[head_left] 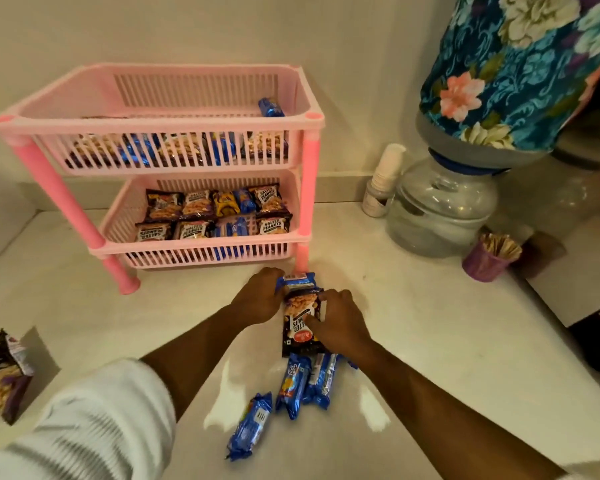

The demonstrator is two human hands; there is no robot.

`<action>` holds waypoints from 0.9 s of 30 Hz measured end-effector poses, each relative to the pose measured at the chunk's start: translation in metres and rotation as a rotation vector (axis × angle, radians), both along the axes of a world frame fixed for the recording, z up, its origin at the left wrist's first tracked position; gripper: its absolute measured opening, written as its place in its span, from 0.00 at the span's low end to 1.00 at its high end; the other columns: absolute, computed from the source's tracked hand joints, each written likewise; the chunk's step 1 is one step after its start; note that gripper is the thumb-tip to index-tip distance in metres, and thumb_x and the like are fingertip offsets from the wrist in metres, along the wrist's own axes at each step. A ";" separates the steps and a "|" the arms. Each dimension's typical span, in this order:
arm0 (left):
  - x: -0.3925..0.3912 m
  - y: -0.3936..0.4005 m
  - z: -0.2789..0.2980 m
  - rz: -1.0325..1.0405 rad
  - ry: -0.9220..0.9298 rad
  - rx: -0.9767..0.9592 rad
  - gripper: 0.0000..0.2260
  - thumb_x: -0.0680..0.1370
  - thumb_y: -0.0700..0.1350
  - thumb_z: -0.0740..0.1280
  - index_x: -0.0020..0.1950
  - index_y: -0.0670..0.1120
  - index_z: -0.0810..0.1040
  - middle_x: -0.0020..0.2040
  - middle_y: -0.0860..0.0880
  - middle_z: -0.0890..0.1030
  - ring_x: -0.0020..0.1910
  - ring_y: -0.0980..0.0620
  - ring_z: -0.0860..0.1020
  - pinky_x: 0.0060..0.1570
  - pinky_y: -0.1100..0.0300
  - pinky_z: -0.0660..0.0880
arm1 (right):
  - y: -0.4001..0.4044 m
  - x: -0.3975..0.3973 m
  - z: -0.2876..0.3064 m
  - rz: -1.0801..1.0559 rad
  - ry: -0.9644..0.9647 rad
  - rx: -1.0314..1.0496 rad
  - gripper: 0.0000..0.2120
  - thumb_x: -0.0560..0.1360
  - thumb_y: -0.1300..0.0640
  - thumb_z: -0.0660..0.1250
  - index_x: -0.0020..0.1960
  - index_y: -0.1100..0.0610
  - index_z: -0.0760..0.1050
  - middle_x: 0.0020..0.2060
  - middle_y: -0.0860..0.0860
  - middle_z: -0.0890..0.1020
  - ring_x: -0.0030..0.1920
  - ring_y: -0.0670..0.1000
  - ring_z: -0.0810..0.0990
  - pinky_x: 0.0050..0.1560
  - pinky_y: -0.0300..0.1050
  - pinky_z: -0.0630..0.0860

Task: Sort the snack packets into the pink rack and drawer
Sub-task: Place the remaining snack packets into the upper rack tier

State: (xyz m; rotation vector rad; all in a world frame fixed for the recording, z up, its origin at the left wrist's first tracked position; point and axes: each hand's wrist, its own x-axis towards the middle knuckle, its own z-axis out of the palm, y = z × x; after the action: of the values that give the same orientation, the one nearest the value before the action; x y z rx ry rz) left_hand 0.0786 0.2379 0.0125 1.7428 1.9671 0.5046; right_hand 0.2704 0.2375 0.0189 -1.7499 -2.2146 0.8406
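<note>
Nearest us, our white sleeve (84, 420) fills the lower left corner, and just past it three glossy blue biscuit packets (250, 425) lie loose on the pale, smooth counter (430, 341), their long axes running roughly away from us. Off at the left edge sits an opened peanut bag (4, 372), well apart from the rest. Between our hands lies the dark peanut packet (302, 323), long axis pointing toward the rack, with a smaller blue packet (297, 281) touching its far end. Our left hand (260, 297) curls closed against the left side of that pair — our right hand (340, 322) pinches the peanut packet's right edge with fingers bent over the crinkly foil. Both hands sit about equally near, and the rack stands just beyond, slightly left, so we judge a short lift forward would carry the packets in. Further on, the pink rack (153, 123) — slatted plastic, two tiers on round legs — already holds rows of peanut and biscuit packets on both levels. No drawer shows.
</note>
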 end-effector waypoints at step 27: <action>-0.020 -0.013 -0.027 0.339 -0.265 0.041 0.25 0.73 0.37 0.72 0.69 0.45 0.70 0.59 0.43 0.80 0.55 0.45 0.80 0.49 0.59 0.76 | 0.002 -0.013 -0.025 -0.153 0.037 0.102 0.16 0.70 0.37 0.73 0.51 0.46 0.81 0.45 0.43 0.84 0.52 0.47 0.80 0.52 0.46 0.68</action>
State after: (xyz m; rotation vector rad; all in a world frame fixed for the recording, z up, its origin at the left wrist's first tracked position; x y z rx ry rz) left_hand 0.0587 0.2251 -0.0150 1.2881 2.0716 0.8489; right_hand 0.2577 0.2398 -0.0057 -1.8121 -2.0321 0.7081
